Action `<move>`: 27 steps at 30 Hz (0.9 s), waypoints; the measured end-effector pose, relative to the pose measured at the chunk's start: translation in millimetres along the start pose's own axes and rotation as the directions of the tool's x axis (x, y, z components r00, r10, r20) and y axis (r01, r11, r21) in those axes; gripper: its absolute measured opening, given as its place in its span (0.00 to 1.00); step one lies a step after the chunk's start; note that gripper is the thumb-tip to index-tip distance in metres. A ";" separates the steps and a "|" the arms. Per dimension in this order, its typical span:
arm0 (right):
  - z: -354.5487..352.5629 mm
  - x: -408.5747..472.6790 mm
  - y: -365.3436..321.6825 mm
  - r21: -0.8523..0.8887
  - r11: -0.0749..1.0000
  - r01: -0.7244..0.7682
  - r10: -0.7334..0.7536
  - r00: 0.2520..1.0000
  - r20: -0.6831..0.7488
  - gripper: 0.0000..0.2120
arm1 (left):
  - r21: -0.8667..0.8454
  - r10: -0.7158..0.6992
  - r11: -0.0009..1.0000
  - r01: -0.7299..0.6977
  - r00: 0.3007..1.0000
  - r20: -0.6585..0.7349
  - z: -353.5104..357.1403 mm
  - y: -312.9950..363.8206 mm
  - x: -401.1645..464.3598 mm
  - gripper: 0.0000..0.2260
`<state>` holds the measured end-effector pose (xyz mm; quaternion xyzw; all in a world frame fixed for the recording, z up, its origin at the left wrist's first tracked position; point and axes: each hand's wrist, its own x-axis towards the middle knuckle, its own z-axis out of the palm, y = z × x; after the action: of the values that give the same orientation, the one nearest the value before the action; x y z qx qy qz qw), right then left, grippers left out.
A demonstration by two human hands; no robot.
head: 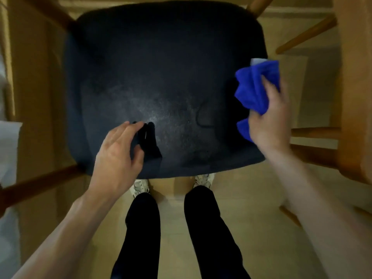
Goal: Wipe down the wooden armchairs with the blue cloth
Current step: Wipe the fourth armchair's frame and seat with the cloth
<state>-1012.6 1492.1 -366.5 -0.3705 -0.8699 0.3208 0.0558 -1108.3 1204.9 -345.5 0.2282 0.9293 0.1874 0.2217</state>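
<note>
Looking straight down, we see our right hand (267,117) with its fingers (268,85) wrapped around the bunched blue cloth (255,91), held at the right edge of the dark seat cushion (161,67) of a wooden armchair (38,184). Our left hand (116,156) rests near the cushion's front left, fingers loosely spread and holding nothing, its shadow falling on the fabric. A second wooden chair (354,97) stands just to the right. Our dark trouser legs (209,228) and pale shoes (203,180) stand on the light floor (261,248) below.
</note>
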 end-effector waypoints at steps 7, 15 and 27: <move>88.4 -147.1 -56.3 -0.112 0.989 -0.098 0.101 0.995 0.019 0.43 | -0.152 -0.076 0.986 0.070 0.997 -0.031 14.9 -6.8 -56.7 0.22; 134.9 -198.4 -103.5 0.279 0.949 0.151 -0.227 0.936 0.267 0.41 | -0.231 -0.262 0.942 0.244 0.964 -0.048 -9.6 -65.1 -113.6 0.21; 129.1 -174.2 -64.0 -0.091 0.996 -0.019 0.004 0.988 -0.155 0.38 | -0.313 -0.211 0.928 0.201 0.978 0.001 -2.4 -81.9 -124.0 0.20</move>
<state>-969.4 1273.6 -405.4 -0.4013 -0.8748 0.2508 0.1039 -1038.5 1073.8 -339.8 0.0887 0.9104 0.3110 0.2581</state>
